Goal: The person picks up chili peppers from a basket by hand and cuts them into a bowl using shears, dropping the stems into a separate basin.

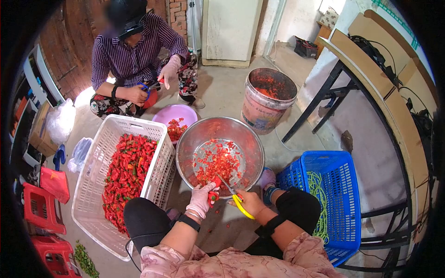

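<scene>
The left hand (201, 199), wearing a pale glove, is closing its fingers narrowly around a red chili (215, 181) and is holding it over the near rim of the steel bowl (185, 139). Just beside it the bare right hand (250, 201) is gripping the yellow handles of the scissors (235, 197), with the fingers curled through the loops. The blades are pointing up and to the left across the rim toward the chili, and they are lying close together; whether they are touching the chili I cannot tell. The chili is looking short, glossy and bright red, with one end sticking out past the gloved fingertips. Chopped chili pieces (218, 162) are lying scattered over the bottom of the bowl, thickest toward its near side. The bowl is sitting on the concrete floor (222, 92) between the person's knees, and its left edge is touching the white basket (92, 185), which is holding whole red chilies (125, 171). Near the bowl's right edge a blue basket (343, 185) is holding green pods (317, 190). At the far rim a purple basin (178, 112) is carrying more cut chili, and a bucket (266, 99) is standing well apart beyond. Across the floor a co-worker (134, 55) is squatting and holding blue scissors (146, 90).
</scene>
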The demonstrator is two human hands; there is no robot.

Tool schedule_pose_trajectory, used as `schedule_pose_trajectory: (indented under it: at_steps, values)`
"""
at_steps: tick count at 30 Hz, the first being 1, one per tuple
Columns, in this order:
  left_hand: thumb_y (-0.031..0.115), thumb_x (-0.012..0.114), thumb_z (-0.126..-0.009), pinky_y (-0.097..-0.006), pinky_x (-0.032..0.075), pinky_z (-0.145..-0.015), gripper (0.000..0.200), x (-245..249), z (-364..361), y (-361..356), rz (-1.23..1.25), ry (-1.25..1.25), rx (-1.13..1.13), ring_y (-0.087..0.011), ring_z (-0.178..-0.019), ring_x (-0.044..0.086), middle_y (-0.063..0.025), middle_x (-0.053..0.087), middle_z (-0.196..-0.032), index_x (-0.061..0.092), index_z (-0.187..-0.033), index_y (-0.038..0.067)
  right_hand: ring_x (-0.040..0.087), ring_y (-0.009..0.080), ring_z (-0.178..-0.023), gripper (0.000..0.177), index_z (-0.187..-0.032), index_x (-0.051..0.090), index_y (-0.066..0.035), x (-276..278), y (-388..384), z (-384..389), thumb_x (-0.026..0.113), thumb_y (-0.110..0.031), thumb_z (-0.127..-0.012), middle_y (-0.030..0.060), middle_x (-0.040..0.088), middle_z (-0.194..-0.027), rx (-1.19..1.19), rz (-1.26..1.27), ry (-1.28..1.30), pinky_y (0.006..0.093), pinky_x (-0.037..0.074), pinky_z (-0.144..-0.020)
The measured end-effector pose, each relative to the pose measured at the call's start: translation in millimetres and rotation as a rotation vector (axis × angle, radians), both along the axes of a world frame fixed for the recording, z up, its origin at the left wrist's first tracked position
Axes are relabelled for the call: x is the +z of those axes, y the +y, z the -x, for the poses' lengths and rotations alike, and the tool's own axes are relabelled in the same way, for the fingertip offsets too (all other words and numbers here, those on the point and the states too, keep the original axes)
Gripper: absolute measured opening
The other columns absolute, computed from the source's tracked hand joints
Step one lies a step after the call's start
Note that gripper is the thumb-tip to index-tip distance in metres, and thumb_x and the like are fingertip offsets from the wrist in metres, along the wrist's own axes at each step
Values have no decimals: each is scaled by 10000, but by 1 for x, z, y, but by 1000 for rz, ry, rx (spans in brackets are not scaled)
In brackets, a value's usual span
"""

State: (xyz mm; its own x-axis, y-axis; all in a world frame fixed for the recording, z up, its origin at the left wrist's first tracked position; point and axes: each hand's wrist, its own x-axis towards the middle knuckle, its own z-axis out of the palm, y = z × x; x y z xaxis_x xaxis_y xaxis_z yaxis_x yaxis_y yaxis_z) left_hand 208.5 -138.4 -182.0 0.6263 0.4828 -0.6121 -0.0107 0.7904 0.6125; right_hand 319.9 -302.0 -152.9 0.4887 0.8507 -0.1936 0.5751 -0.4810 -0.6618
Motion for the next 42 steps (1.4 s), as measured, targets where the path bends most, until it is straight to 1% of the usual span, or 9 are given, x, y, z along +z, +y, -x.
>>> schedule_pose_trajectory:
  at_steps: [3,9,18,24,27,30,32,35,42]
  values:
    - [98,625,-777,-267,388,-320,215,1,-1,1,12,18,45,-186,-520,582,-143,628,-768,499,-931,19,592,340,-825,566,-1093,492,-18,3,0,-2,623,-453,-755,201,599,-874,-13,-36,216,383,464,-718]
    - [100,596,-799,-271,386,-326,186,10,-3,-6,14,-24,17,-193,-528,588,-145,631,-776,492,-929,17,545,382,-910,619,-1141,431,-9,3,3,9,582,-484,-773,253,547,-980,48,43,-34,421,427,-795]
    - [110,569,-819,-278,393,-333,147,6,-4,-1,18,15,-20,-192,-503,580,-147,636,-768,517,-912,10,584,395,-768,562,-1112,473,-75,17,4,9,612,-481,-748,240,587,-796,11,168,-67,428,466,-654]
    - [88,573,-812,-265,371,-308,135,9,-2,1,-21,58,7,-181,-485,569,-149,636,-767,523,-911,10,587,375,-809,595,-1097,479,-51,6,-2,-3,602,-510,-739,235,587,-857,1,-34,56,431,463,-705]
    - [70,587,-799,-263,363,-302,138,20,-1,-3,-55,53,-36,-174,-470,559,-143,636,-762,524,-910,18,583,364,-841,608,-1105,477,-47,-3,-4,-3,600,-516,-739,228,582,-906,32,-47,-25,419,460,-739]
    - [59,600,-787,-263,361,-300,143,17,-1,-2,-95,50,-105,-169,-463,554,-134,635,-751,525,-904,27,587,371,-746,589,-1119,470,-30,2,-2,0,633,-451,-742,221,588,-788,83,-175,-207,419,462,-676]
    - [57,605,-782,-262,360,-298,144,15,0,-1,-116,46,-125,-168,-463,556,-129,635,-746,526,-899,31,592,362,-759,570,-1094,485,-38,14,-2,-2,630,-461,-740,210,592,-786,73,46,-64,406,466,-672]
    - [60,608,-781,-257,360,-302,141,17,-1,0,-142,61,-65,-170,-475,567,-123,635,-741,531,-896,34,598,350,-771,542,-1067,498,-42,10,-1,-3,646,-444,-736,195,597,-779,80,66,-28,387,469,-667]
    - [47,596,-777,-252,389,-327,132,15,-1,5,2,-19,-6,-172,-508,581,-109,633,-739,534,-893,30,594,329,-819,522,-1093,481,-26,2,-3,-5,659,-375,-749,210,585,-883,15,-121,219,366,470,-697]
